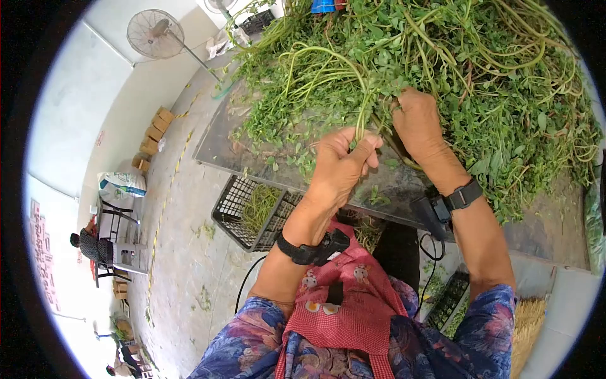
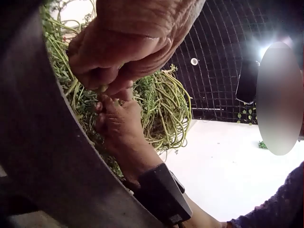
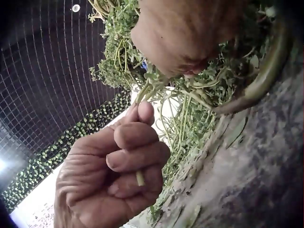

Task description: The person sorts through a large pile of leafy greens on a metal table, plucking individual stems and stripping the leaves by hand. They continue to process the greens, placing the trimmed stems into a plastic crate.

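My left hand [image 1: 344, 161] pinches a small bundle of long green stems [image 1: 362, 117] above the near edge of the table. In the right wrist view the left fingers are curled, and a cut stem end [image 3: 140, 178] pokes out between them. Just to the right, my right hand [image 1: 418, 123] is curled at the leafy tops of the stems, gripping greens at its fingertips. A large heap of leafy green stems [image 1: 505, 95] lies behind and around it. Below the right hand a curved brownish-green strip [image 3: 266, 78] arches over the tabletop.
The dark table [image 1: 221, 142] has loose leaves scattered along its near edge. A black crate [image 1: 230, 205] with stems stands on the floor at the left, and another crate [image 1: 449, 300] is below right. A pedestal fan [image 1: 158, 28] and cardboard boxes [image 1: 154, 132] line the wall.
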